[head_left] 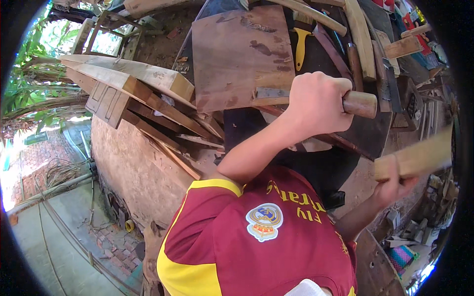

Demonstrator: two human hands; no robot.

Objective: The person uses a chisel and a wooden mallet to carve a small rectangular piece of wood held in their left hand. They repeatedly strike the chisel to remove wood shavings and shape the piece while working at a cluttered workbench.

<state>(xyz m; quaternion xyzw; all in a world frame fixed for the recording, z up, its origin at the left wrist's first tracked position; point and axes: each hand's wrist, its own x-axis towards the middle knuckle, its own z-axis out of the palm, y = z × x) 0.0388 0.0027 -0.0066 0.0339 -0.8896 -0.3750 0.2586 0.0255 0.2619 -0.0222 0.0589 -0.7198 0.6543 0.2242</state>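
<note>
My left hand (316,101) is closed in a fist round a chisel, whose round wooden handle (361,104) sticks out on the right. What looks like its flat grey blade (271,92) shows on the other side of the fist, over the near edge of a brown board (237,59). Off to the right, my right hand (391,190) grips a pale block of wood (412,157) by its near end. The block's far end is smeared by motion. My fist hides the middle of the chisel.
Beyond my fist, a yellow-handled paintbrush (300,44) lies among wooden strips and tools on the dark table. Thick timber beams (163,81) jut out at the left. A wooden stick (360,39) lies at the far right of the table. Wood scraps (419,232) litter the right side.
</note>
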